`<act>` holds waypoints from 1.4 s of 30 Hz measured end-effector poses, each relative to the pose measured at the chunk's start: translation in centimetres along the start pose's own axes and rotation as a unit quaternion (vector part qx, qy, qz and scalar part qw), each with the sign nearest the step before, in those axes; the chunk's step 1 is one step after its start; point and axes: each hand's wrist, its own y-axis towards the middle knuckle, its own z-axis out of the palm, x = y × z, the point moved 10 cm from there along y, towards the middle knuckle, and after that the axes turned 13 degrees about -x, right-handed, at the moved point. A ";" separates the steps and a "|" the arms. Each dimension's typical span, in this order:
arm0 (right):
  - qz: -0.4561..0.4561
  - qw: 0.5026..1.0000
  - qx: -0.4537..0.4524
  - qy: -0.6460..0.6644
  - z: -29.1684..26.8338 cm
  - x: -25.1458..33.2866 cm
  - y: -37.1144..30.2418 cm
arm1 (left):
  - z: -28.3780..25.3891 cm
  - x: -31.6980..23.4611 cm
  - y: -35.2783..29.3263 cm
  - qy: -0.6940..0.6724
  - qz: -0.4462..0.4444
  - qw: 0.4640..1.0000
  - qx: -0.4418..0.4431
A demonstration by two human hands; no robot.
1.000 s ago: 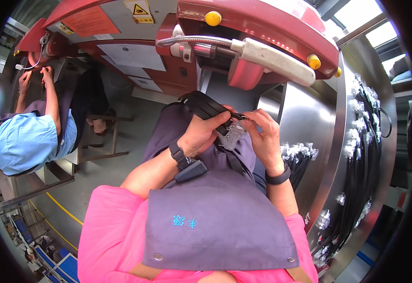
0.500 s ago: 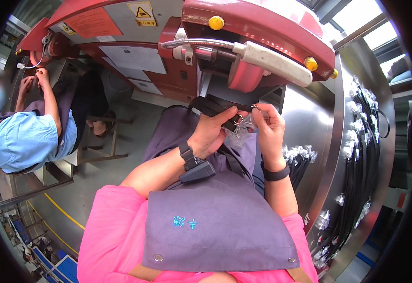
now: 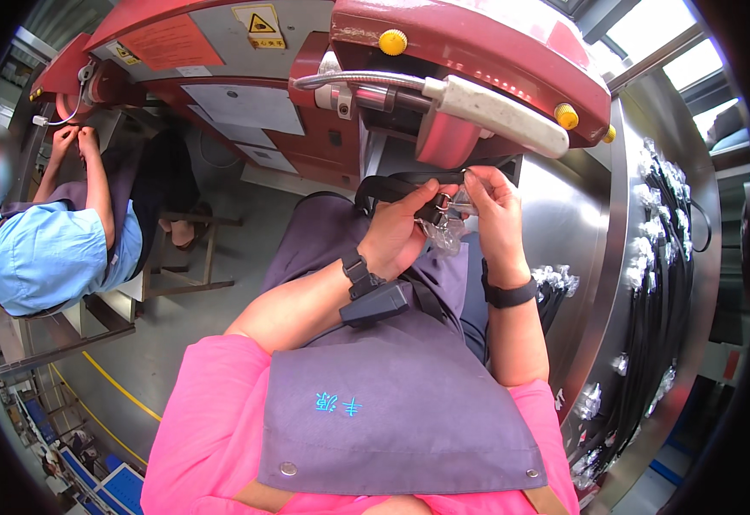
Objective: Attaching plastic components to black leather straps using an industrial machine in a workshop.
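Observation:
A black strap (image 3: 384,187) is looped over my left hand (image 3: 396,233), whose thumb presses it against the fingers. Metal hardware (image 3: 442,204), like a ring or buckle, sits on the strap just past my left thumb. Clear plastic wrap (image 3: 446,238) hangs crumpled below that metal. My right hand (image 3: 499,210) pinches the strap's far stretch between thumb and forefinger, close to the metal. Both hands are held just below the reddish wheel (image 3: 446,142) of the machine, apart from it. The exact shape of the metal part is too small to tell.
The red machine (image 3: 469,51) has a pale guard bar (image 3: 504,116) over its wheel. On the right, a steel bench (image 3: 602,300) carries several black straps (image 3: 662,257) with plastic-wrapped ends. At left a person in blue (image 3: 57,257) works at another machine.
My left hand has shifted slightly right, turning the strap so its metal part shows more plainly. My right hand has risen a little. The other person's hands have drawn together.

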 end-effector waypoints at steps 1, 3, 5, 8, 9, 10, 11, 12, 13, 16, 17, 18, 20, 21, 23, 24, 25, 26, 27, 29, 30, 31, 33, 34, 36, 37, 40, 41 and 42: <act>0.006 1.000 0.001 0.000 0.0 0.0 0.1 | 0.0 0.0 0.1 0.001 0.003 1.000 0.000; 0.016 1.000 0.001 0.006 0.1 -0.1 0.4 | -0.1 -0.1 0.3 0.004 0.008 1.000 0.002; 0.022 1.000 -0.003 0.016 0.1 -0.2 0.6 | -0.2 0.0 0.6 0.005 0.011 1.000 0.004; 0.037 0.999 0.009 0.023 0.1 -0.6 1.0 | -0.5 0.3 1.1 -0.003 0.003 1.000 0.003; 0.042 0.999 0.011 0.020 0.2 -0.7 1.1 | -0.6 0.3 1.2 -0.002 0.007 1.000 0.001; 0.047 0.999 0.012 0.018 0.2 -0.8 1.1 | -0.7 0.2 1.3 -0.001 0.011 1.000 -0.001; 0.052 0.998 0.014 0.015 0.2 -0.9 1.2 | -0.8 0.2 1.4 0.001 0.015 1.000 -0.002; 0.051 0.998 0.014 0.016 0.2 -1.1 1.3 | -0.7 0.1 1.4 0.000 0.016 1.000 -0.005; 0.049 0.999 0.015 0.017 0.1 -1.3 1.5 | -0.7 0.1 1.3 0.000 0.017 1.000 -0.008; 0.049 0.999 0.011 0.005 0.1 -1.4 1.6 | -0.5 -0.1 1.1 -0.005 0.021 1.000 -0.007; 0.049 0.999 0.009 -0.002 0.1 -1.3 1.5 | -0.5 -0.1 1.1 -0.008 0.023 1.000 -0.005; 0.046 0.999 0.004 0.000 0.0 -1.2 1.5 | -0.4 -0.1 1.2 -0.009 0.022 1.000 -0.003; 0.038 0.999 -0.006 0.003 -0.1 -1.0 1.4 | -0.3 -0.1 1.3 -0.011 0.020 1.000 0.000; 0.035 0.999 -0.010 0.007 -0.1 -0.9 1.4 | -0.3 0.1 1.3 -0.013 0.010 1.000 -0.001; 0.027 0.999 -0.017 0.015 -0.2 -0.7 1.4 | -0.2 0.3 1.3 -0.015 -0.010 1.000 -0.001; 0.023 0.999 -0.018 0.019 -0.3 -0.6 1.4 | 0.0 0.4 1.2 -0.017 -0.016 1.000 -0.003; 0.019 0.999 -0.019 0.023 -0.4 -0.5 1.4 | 0.2 0.4 1.0 -0.019 -0.022 1.000 -0.004; 0.015 0.999 -0.021 0.027 -0.5 -0.4 1.4 | 0.3 0.5 1.0 -0.020 -0.028 0.999 -0.006; 0.009 0.999 -0.022 0.035 -0.6 -0.3 1.4 | 0.3 0.6 1.1 -0.022 -0.024 0.999 -0.004; -0.003 0.998 -0.024 0.051 -0.8 -0.1 1.1 | 0.3 0.8 1.3 -0.025 -0.016 1.000 -0.001; -0.014 0.999 -0.016 0.046 -1.1 0.0 0.9 | 0.5 0.8 1.2 -0.016 -0.007 1.000 0.007; -0.024 0.999 -0.009 0.042 -1.6 0.0 0.6 | 0.6 0.7 0.9 -0.007 0.002 1.000 0.015; -0.069 0.997 0.000 0.033 -2.2 0.5 -0.1 | 0.8 0.5 0.5 0.013 0.020 0.999 0.034; -0.104 0.994 0.001 0.029 -2.3 1.1 -0.6 | 0.8 0.5 0.2 0.024 0.028 0.998 0.045; -0.158 0.987 0.012 0.031 -2.7 1.9 -1.4 | 1.2 0.2 -0.6 0.039 0.050 0.997 0.053; -0.180 0.983 0.018 0.027 -2.8 2.4 -1.8 | 1.3 0.1 -1.0 0.046 0.054 0.996 0.058; -0.234 0.972 0.026 0.000 -2.6 3.8 -3.3 | 1.2 -0.2 -2.1 0.081 0.057 0.993 0.070; -0.249 0.968 0.025 -0.027 -2.6 4.2 -3.8 | 1.2 0.0 -2.4 0.082 0.047 0.993 0.075; -0.264 0.963 0.025 -0.052 -2.4 4.8 -4.3 | 1.1 0.0 -2.6 0.083 0.040 0.993 0.080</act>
